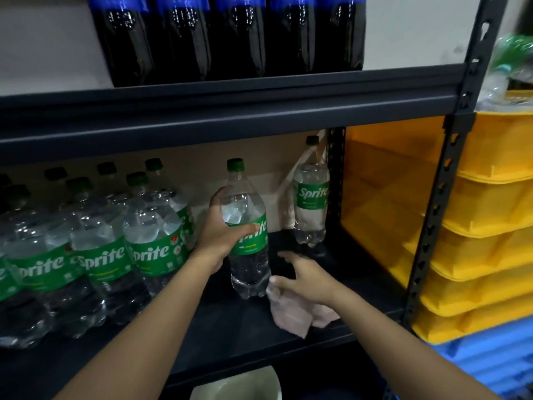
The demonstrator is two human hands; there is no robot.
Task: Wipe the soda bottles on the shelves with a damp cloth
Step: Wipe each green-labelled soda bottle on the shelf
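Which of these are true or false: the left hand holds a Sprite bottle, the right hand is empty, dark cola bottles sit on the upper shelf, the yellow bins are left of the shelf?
1. The left hand grips a Sprite bottle. True.
2. The right hand is empty. False: it holds a pale cloth beside the bottle's base.
3. Dark cola bottles stand on the upper shelf. True.
4. The yellow bins are stacked left of the shelf. False: they are on the right.
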